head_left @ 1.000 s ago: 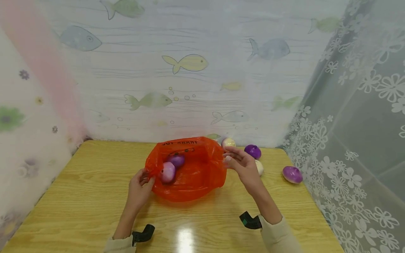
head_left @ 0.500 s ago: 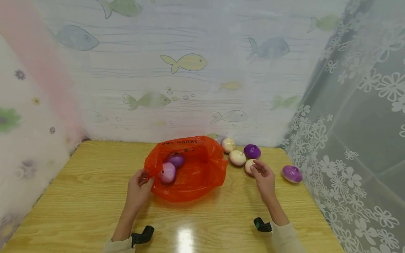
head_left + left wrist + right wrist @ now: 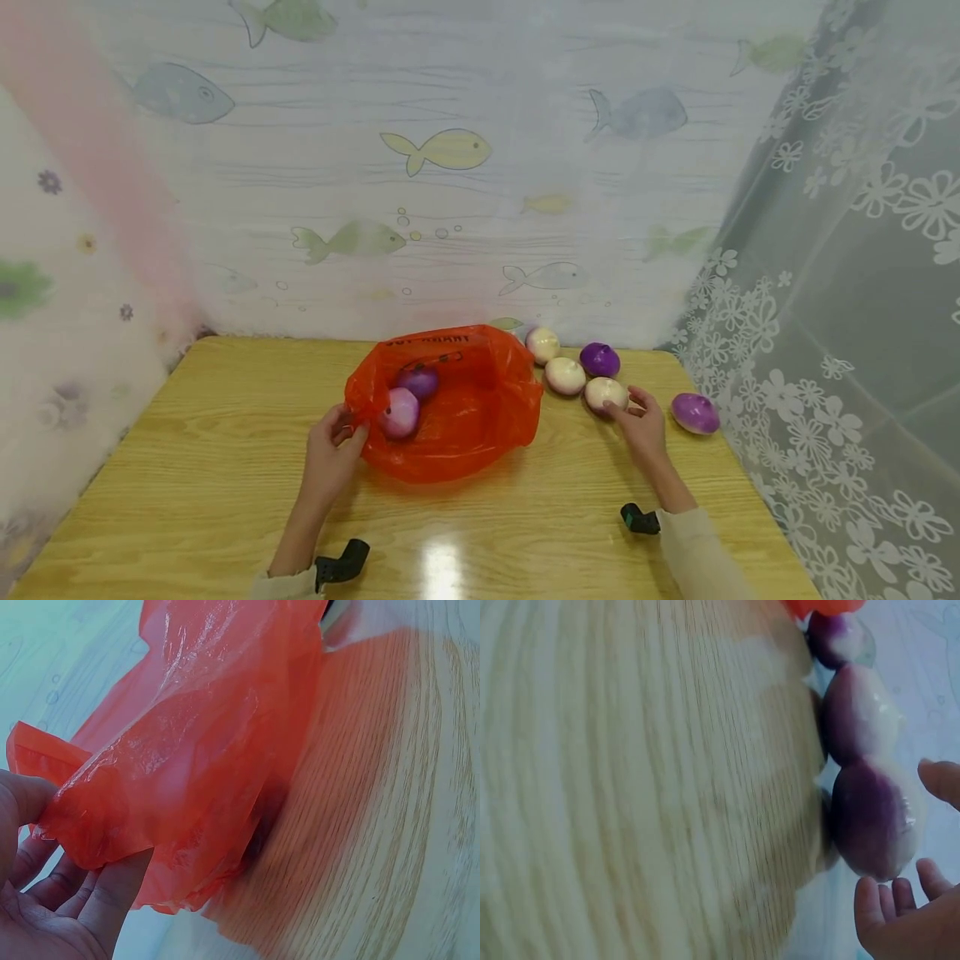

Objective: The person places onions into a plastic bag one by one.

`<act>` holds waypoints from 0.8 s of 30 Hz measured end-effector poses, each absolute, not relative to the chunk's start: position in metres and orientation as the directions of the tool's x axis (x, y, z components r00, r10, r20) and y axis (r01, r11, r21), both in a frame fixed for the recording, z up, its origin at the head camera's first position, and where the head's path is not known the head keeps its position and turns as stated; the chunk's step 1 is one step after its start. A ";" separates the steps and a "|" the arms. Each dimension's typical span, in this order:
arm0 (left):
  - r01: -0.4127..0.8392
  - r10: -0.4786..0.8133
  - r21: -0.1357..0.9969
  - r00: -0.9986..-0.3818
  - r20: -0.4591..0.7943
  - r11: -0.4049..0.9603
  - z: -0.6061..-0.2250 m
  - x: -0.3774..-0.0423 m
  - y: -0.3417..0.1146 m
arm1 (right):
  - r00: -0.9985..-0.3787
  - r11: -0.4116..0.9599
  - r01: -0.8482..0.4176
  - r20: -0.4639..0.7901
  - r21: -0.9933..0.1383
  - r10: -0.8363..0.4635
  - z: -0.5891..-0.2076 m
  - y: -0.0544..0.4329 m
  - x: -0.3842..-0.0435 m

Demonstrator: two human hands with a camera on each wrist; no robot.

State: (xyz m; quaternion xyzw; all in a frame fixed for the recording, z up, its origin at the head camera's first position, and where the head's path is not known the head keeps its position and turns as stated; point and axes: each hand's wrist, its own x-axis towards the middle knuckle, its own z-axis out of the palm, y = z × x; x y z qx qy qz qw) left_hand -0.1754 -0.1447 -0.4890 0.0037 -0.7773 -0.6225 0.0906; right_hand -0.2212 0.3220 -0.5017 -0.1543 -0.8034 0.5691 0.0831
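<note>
A red plastic bag (image 3: 450, 458) lies with its mouth facing me, a pinkish-purple onion (image 3: 401, 413) and a darker purple onion (image 3: 420, 383) inside. My left hand (image 3: 330, 454) pinches the bag's left rim between thumb and fingers; in the left wrist view the crumpled film (image 3: 172, 772) runs between them. My right hand (image 3: 645, 427) is spread at the right side of a white-topped purple onion (image 3: 603, 394). In the right wrist view its fingertips (image 3: 868, 896) are close under that onion (image 3: 874, 817), while the thumb stands apart; whether the fingertips touch is unclear.
Two more white-topped onions (image 3: 564, 377) (image 3: 542, 344) line up toward the bag. A deep purple onion (image 3: 600, 359) lies behind, and a lighter purple one (image 3: 695, 413) near the right edge of the wooden table (image 3: 187, 467). Curtains (image 3: 450, 275) hang behind.
My right hand has left the bag's right rim and moved right to the nearest white-topped onion, bringing the onions behind it into sight. My left hand keeps its grip on the bag.
</note>
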 end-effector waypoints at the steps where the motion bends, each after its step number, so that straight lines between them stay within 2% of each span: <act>1: 0.106 -0.119 0.968 -0.984 0.136 0.228 -0.489 -0.175 -0.145 | -0.943 0.326 0.160 -0.047 -0.932 0.328 -0.502 0.323 -0.223; 8: 0.108 -0.135 0.969 -0.981 0.141 0.222 -0.490 -0.176 -0.143 | -0.967 0.376 0.195 -0.114 -0.906 0.227 -0.503 0.331 -0.230; 18: 0.099 -0.139 0.971 -0.982 0.131 0.217 -0.490 -0.176 -0.141 | -0.968 0.290 0.193 -0.134 -0.938 0.210 -0.506 0.338 -0.235; 24: 0.093 -0.127 0.972 -0.984 0.123 0.217 -0.489 -0.175 -0.143 | -0.958 0.208 0.184 -0.128 -0.961 0.258 -0.511 0.333 -0.237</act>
